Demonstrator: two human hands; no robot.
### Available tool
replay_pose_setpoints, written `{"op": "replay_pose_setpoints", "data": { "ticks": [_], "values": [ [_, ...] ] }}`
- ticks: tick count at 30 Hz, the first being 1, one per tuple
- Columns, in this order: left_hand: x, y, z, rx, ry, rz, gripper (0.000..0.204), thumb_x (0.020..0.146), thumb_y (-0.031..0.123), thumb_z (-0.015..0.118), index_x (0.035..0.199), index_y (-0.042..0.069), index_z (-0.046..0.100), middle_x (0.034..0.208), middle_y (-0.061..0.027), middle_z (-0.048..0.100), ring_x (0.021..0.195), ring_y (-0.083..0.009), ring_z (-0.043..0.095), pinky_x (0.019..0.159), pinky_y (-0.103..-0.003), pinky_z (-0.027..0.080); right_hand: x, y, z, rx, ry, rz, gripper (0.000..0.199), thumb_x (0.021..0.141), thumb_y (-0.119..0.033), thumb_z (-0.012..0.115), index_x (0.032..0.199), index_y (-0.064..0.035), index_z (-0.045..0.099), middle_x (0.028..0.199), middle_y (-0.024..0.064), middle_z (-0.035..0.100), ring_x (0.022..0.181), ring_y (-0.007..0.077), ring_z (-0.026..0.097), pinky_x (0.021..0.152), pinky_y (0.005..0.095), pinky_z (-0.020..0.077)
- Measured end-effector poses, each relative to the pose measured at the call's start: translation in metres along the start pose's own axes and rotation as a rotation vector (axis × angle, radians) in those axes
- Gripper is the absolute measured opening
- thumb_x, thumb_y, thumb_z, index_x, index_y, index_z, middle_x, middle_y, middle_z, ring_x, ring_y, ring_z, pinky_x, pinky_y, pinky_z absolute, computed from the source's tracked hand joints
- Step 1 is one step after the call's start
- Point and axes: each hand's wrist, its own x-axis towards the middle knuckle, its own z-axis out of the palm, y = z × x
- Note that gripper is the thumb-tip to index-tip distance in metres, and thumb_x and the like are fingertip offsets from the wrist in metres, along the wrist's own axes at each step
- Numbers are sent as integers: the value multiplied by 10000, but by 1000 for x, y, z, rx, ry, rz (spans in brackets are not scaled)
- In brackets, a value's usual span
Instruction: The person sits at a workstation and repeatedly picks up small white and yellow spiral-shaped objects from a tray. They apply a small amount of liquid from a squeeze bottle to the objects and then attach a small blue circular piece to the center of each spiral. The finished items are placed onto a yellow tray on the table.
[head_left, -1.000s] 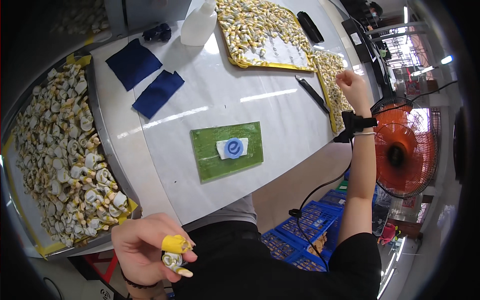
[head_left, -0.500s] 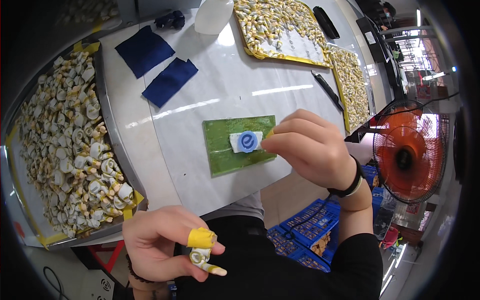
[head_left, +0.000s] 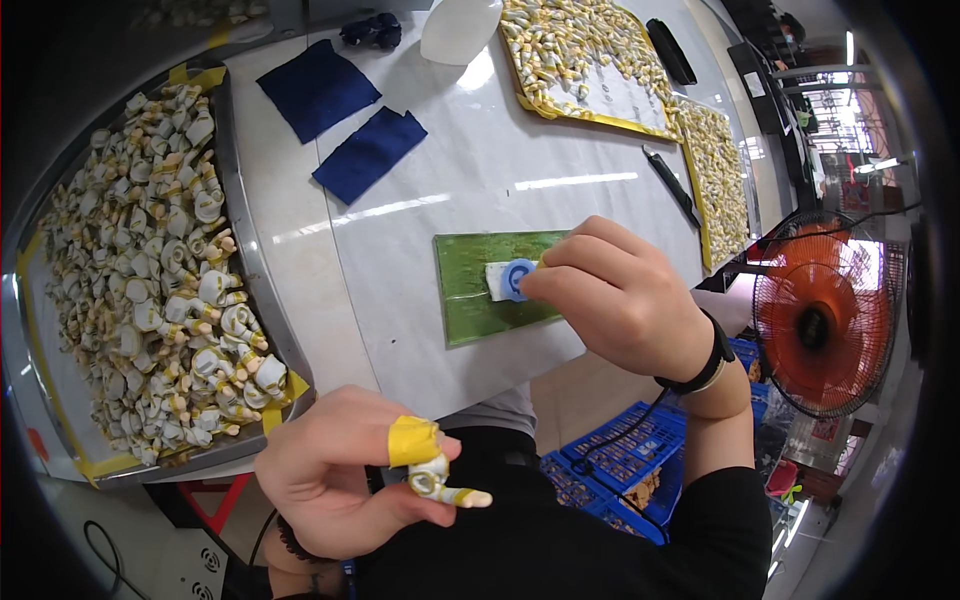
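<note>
My left hand [head_left: 335, 470] is closed around a small painted figurine arm [head_left: 432, 478], white with yellow bands and a flesh-coloured tip pointing right. Yellow tape [head_left: 413, 441] wraps one of its fingers. Over a green glassy mat [head_left: 465, 300], my right hand [head_left: 625, 290] is closed in a pinch; a speck of yellow shows at its fingertips, and what they hold, if anything, is hidden. Those fingertips overlap the right edge of a round blue disc [head_left: 514, 279] with a dark curl on it. Under the disc lies a white block [head_left: 494, 283], partly covered by the hand.
On the left, a large metal tray [head_left: 228, 160] holds many similar pieces. Two navy cloths [head_left: 370, 155] and a white bottle [head_left: 458, 35] lie or stand farther back. Yellow-edged trays [head_left: 600, 125], a black knife-like tool [head_left: 672, 187], an orange fan [head_left: 822, 320] and blue crates [head_left: 610, 455] are right.
The view has shifted, so the table appears farther right. My right fingertips have moved left over the mat to the blue disc's edge. My left hand still holds the figurine arm.
</note>
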Motion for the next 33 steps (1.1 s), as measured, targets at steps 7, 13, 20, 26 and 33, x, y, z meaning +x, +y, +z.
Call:
{"op": "replay_pose_setpoints", "data": {
  "ticks": [7, 13, 20, 26, 33],
  "values": [
    [3, -12, 5, 4, -32, 196, 331, 654, 124, 820, 878, 4, 608, 840, -129, 674, 692, -216, 630, 623, -294, 503, -2, -43, -12, 601, 306, 134, 226, 634, 75, 697, 843, 3, 650, 775, 98, 623, 650, 233, 598, 566, 295, 484],
    [5, -13, 9, 5, -35, 248, 276, 667, 40, 808, 872, -26, 635, 870, -154, 678, 686, -230, 648, 618, -312, 517, 2, -54, 3, 728, 377, 37, 181, 693, 67, 685, 866, 24, 654, 779, 106, 617, 626, 231, 585, 575, 290, 489],
    [5, -2, 9, 97, -59, 188, 224, 631, 54, 828, 782, -4, 674, 845, -129, 685, 711, -234, 649, 620, -303, 523, 4, -59, 6, 607, 488, -34, 130, 660, 52, 703, 760, 41, 621, 742, 114, 599, 598, 206, 566, 509, 264, 467],
    [2, 0, 11, 84, -27, 163, 255, 614, 83, 840, 803, -6, 695, 841, -112, 689, 734, -232, 649, 623, -305, 526, 5, -63, 7, 591, 525, -31, 128, 638, 55, 710, 707, 36, 604, 713, 114, 595, 575, 196, 559, 483, 251, 454],
    [0, 1, 10, 69, -67, 144, 262, 613, 85, 840, 815, -7, 702, 851, -107, 689, 768, -227, 648, 637, -297, 525, 1, -65, 8, 606, 584, -21, 122, 639, 52, 704, 717, 42, 610, 719, 119, 597, 598, 199, 565, 498, 255, 463]
  ]
}}
